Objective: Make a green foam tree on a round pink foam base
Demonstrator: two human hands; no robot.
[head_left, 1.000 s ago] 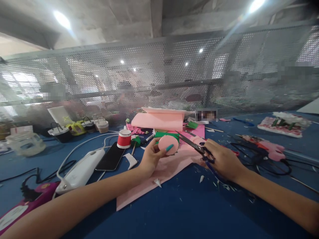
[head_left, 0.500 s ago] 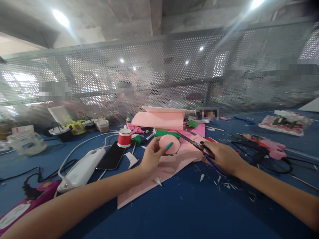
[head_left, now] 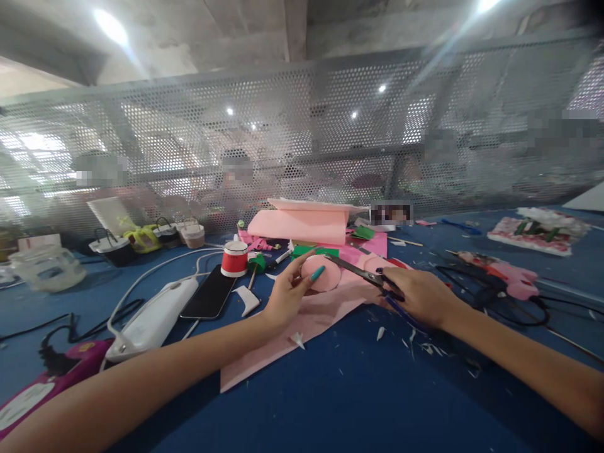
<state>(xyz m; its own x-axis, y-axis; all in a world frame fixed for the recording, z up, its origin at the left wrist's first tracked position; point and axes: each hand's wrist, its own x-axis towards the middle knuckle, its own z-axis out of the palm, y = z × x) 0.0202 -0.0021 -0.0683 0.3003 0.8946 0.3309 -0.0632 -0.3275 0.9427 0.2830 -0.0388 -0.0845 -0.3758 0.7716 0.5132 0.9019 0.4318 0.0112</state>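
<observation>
Between thumb and fingers, my left hand (head_left: 289, 289) pinches a round pink paper disc (head_left: 329, 275), its teal thumbnail lying across the face. My right hand (head_left: 422, 296) grips a pair of scissors (head_left: 365, 272) with dark blue handles. The blades point left, and their tips meet the disc's upper edge in this view. Under both hands lies a large pink paper sheet (head_left: 268, 352) on the blue table. A strip of green paper (head_left: 306, 251) shows just behind the disc.
To the left are a red and white paper cup (head_left: 234, 259), a black phone (head_left: 210, 294) and a white power strip (head_left: 153, 318) with cords. Folded pink paper (head_left: 302, 225) stands behind. A pink glue gun (head_left: 516, 280) lies right. White scraps (head_left: 298, 340) dot the table.
The scissors have moved slightly left, and their tips now reach the disc's upper edge. My left hand keeps its pinch on the disc.
</observation>
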